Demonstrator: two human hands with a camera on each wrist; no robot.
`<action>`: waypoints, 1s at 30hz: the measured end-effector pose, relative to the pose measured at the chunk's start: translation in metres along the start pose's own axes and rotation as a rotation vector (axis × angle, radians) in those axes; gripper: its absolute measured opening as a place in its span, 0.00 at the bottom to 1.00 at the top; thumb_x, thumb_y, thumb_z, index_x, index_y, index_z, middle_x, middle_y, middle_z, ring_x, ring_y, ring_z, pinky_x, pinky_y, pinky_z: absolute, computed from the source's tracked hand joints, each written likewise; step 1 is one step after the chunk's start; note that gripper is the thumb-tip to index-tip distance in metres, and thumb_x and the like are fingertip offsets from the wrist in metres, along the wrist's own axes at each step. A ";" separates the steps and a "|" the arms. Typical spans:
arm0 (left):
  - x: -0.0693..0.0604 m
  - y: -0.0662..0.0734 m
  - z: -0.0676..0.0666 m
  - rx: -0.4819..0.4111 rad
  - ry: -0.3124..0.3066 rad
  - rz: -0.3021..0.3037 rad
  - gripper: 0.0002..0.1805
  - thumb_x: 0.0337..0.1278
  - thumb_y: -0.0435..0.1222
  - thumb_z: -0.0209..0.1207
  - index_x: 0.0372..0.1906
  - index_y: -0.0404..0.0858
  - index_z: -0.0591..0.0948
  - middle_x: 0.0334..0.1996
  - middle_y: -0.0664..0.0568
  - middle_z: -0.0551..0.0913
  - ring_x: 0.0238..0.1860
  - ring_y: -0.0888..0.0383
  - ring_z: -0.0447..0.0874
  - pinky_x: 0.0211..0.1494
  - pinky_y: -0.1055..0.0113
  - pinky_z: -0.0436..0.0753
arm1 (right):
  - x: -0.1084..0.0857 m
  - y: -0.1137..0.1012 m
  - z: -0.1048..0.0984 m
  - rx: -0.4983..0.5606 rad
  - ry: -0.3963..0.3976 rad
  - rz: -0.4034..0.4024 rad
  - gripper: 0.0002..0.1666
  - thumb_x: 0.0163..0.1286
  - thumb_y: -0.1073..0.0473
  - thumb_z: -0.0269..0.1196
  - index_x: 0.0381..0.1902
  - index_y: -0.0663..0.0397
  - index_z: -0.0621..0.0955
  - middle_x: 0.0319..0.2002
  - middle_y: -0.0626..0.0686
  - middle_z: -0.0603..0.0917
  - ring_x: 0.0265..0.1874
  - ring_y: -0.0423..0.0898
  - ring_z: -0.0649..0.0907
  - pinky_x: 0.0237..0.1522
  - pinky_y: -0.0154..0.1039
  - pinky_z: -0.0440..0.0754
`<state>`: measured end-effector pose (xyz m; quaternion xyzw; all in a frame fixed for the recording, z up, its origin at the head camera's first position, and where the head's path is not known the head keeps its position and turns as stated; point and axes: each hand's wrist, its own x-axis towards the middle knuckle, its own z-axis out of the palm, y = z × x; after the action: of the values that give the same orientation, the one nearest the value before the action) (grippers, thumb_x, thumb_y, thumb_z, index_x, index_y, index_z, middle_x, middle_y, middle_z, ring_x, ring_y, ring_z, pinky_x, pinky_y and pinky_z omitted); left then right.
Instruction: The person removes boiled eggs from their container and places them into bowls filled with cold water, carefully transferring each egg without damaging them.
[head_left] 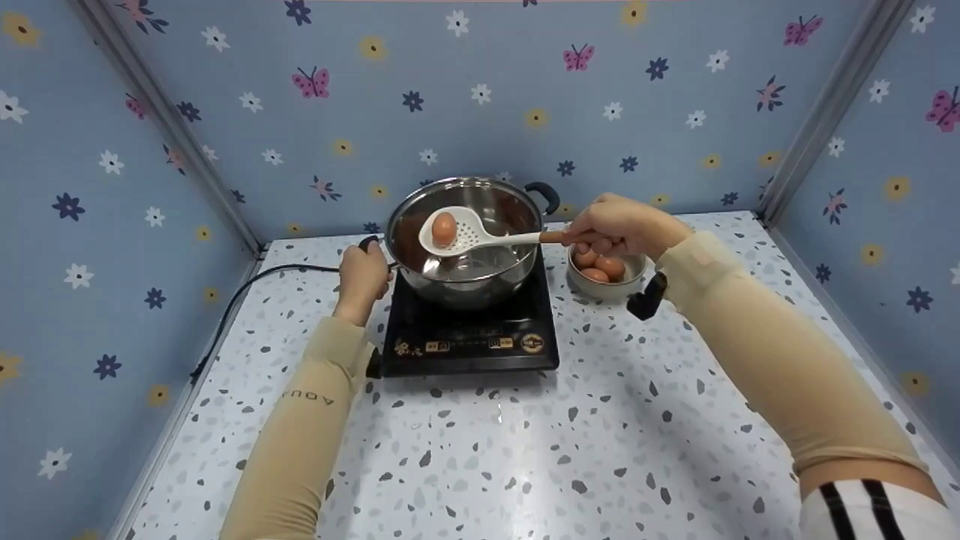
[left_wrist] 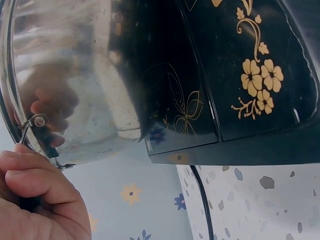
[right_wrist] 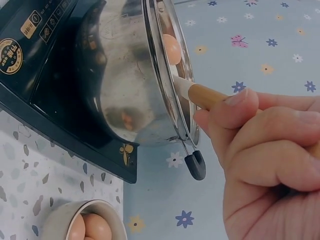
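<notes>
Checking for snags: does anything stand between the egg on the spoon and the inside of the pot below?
Only the white perforated spoon under the brown egg, gripped in the right hand. Nothing else visible blocks the lidless steel pot.

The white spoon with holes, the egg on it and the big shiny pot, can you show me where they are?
White spoon (head_left: 464,238), head view: on its holed scoop.
Egg (head_left: 444,228) on the spoon, head view: middle of its shell.
Pot (head_left: 471,292), head view: its outer wall.
</notes>
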<state>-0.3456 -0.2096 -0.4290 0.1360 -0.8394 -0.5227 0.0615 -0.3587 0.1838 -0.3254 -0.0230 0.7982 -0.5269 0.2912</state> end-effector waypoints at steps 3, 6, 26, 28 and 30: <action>0.000 -0.001 0.000 -0.002 -0.005 0.007 0.21 0.89 0.42 0.36 0.54 0.28 0.71 0.17 0.57 0.76 0.10 0.65 0.66 0.19 0.71 0.69 | -0.001 0.000 -0.002 0.008 -0.001 0.005 0.14 0.84 0.60 0.58 0.45 0.62 0.88 0.17 0.47 0.75 0.13 0.38 0.63 0.19 0.32 0.61; -0.001 -0.001 -0.001 -0.007 -0.009 0.012 0.20 0.89 0.42 0.36 0.52 0.29 0.70 0.16 0.57 0.76 0.10 0.65 0.66 0.19 0.71 0.69 | -0.003 0.001 -0.004 0.001 0.004 -0.002 0.15 0.84 0.60 0.58 0.45 0.62 0.88 0.17 0.47 0.77 0.12 0.37 0.63 0.18 0.31 0.60; 0.000 0.000 0.001 0.007 0.009 -0.022 0.20 0.89 0.43 0.36 0.54 0.29 0.71 0.16 0.58 0.75 0.11 0.65 0.68 0.18 0.72 0.71 | -0.024 0.008 -0.025 0.050 0.051 0.014 0.10 0.80 0.62 0.64 0.41 0.57 0.90 0.18 0.46 0.78 0.13 0.37 0.64 0.19 0.30 0.62; 0.000 0.000 0.001 0.006 0.009 -0.023 0.20 0.89 0.43 0.36 0.54 0.29 0.70 0.16 0.58 0.75 0.11 0.65 0.68 0.18 0.72 0.71 | -0.027 0.008 -0.027 0.038 0.061 0.015 0.11 0.81 0.60 0.62 0.41 0.57 0.89 0.19 0.46 0.79 0.13 0.36 0.65 0.18 0.30 0.62; 0.000 0.001 0.000 0.006 0.005 -0.015 0.20 0.89 0.43 0.36 0.54 0.29 0.71 0.16 0.58 0.76 0.11 0.65 0.68 0.18 0.72 0.71 | -0.029 0.010 -0.030 0.031 0.064 0.002 0.11 0.82 0.60 0.62 0.40 0.58 0.88 0.19 0.46 0.79 0.13 0.36 0.65 0.18 0.30 0.62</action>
<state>-0.3454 -0.2091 -0.4286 0.1438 -0.8397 -0.5204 0.0590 -0.3462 0.2226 -0.3124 -0.0009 0.7987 -0.5395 0.2665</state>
